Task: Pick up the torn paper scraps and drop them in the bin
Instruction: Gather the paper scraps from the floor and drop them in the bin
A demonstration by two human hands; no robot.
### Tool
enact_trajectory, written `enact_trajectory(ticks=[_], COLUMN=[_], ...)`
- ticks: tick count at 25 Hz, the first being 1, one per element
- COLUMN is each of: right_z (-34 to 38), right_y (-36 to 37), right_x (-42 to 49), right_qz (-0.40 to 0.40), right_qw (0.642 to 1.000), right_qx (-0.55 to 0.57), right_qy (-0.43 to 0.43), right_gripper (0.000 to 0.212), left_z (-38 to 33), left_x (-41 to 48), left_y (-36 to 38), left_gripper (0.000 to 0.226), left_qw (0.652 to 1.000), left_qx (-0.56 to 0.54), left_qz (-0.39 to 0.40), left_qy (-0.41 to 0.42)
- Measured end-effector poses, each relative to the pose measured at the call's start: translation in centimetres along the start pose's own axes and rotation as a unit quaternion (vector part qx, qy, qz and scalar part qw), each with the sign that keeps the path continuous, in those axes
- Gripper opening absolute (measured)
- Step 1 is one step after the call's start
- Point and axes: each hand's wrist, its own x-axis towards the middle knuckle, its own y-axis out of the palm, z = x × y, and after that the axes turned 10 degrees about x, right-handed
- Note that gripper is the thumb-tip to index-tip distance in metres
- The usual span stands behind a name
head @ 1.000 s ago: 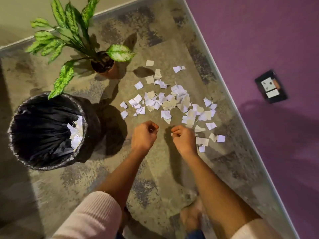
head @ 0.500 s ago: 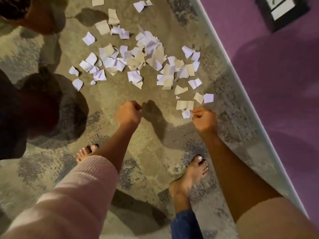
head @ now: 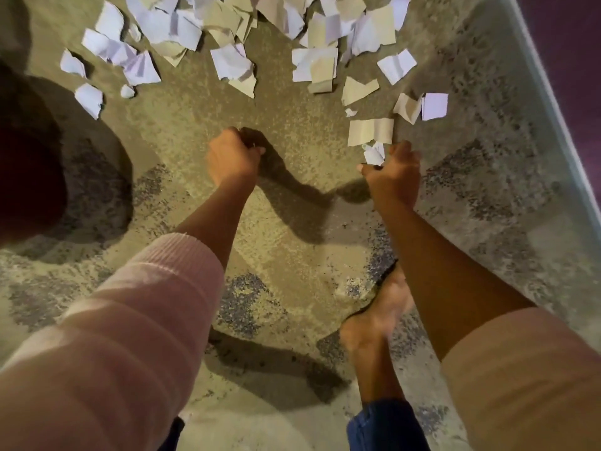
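Torn white and beige paper scraps (head: pixel 234 61) lie scattered across the top of the head view on a mottled floor. My right hand (head: pixel 392 174) is low over the nearest scraps, its fingers closed on a few small white scraps (head: pixel 374 155), just below a beige strip (head: pixel 370 131). My left hand (head: pixel 232 156) is curled into a fist above bare floor, apart from the scraps, with nothing visible in it. A dark rounded mass at the far left edge is the side of the bin (head: pixel 22 177); its opening is out of view.
A pale skirting strip (head: pixel 553 89) and a purple wall (head: pixel 572 34) run along the right. My bare foot (head: pixel 379 315) stands under my right forearm. Pink sleeves fill the lower corners.
The view has dropped closer to the floor, so the plant and the bin's opening left the frame. My right hand moved right to the nearest scraps and closed on them.
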Motion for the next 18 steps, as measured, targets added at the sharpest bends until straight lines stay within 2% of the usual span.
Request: enact_trajectory(ticks=[3,6,11,15,18], right_z=[-0.7,-0.5,0.0,1.2,2.0], right_y=[0.6,1.1,1.2,0.4,-0.8], right_x=[0.9,1.6,2.7,3.7,4.6], right_qz=[-0.005,-0.014,-0.005,-0.029,-0.078], right_qw=[1.000,0.999,0.997,0.985,0.984], right_qx=[0.027,0.023,0.071,0.163,0.124], right_qy=[-0.005,-0.016,-0.037,-0.055,-0.102], right_gripper=[0.072,0.070,0.029,0.022,0.032], left_z=[-0.1,0.1,0.1,-3.1,-7.1], left_x=[0.6,1.2,1.0,-0.9,-2.4], left_y=[0.5,0.4,-0.1,0.3,1.1], left_gripper=[0.032,0.029,0.029,0.026,0.024], left_qw=[1.000,0.999,0.998,0.993,0.976], left_qx=[0.012,0.041,0.048,-0.006,-0.023], left_qz=[-0.020,-0.029,-0.023,0.001,0.012], left_qy=[0.004,0.010,0.023,0.121,0.215])
